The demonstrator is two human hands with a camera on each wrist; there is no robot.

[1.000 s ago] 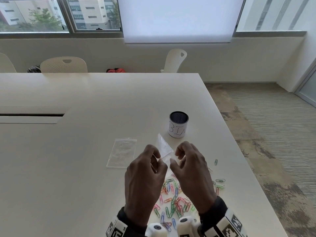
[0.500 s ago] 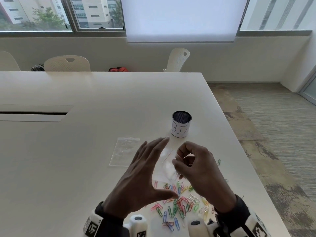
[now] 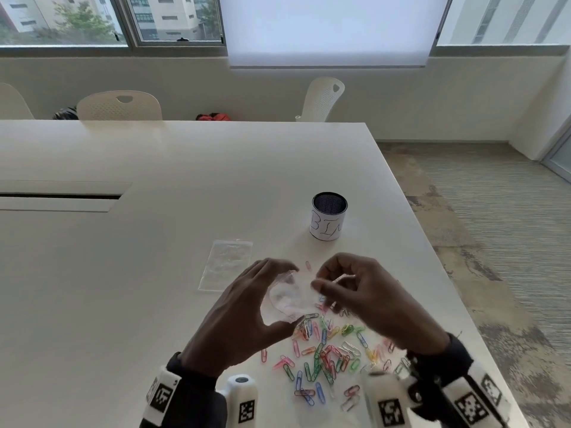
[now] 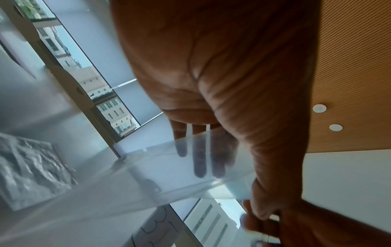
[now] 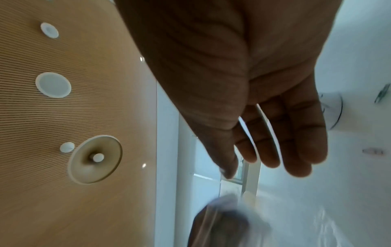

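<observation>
My left hand (image 3: 289, 298) holds a small clear plastic bag (image 3: 293, 304) low over the white table, cupped between thumb and fingers. In the left wrist view the bag (image 4: 148, 175) lies across the fingers of that hand (image 4: 229, 194), thumb on its near side. My right hand (image 3: 324, 278) hovers just right of the bag with loosely bent fingers and its thumb pointing at the bag. The right wrist view shows nothing between the right hand's (image 5: 251, 168) thumb and fingers. Several coloured paper clips (image 3: 324, 350) lie scattered on the table under and behind both hands.
A round mesh cup labelled BIN (image 3: 329, 216) stands beyond the hands. A second clear bag (image 3: 227, 264) lies flat to the left. The table's right edge (image 3: 432, 273) is close. A single pink clip (image 3: 308, 265) lies between the hands and the cup.
A second ago both hands pinched the bag's top. The left hand then spread open, and now it cups the bag. The right hand has loosened its pinch.
</observation>
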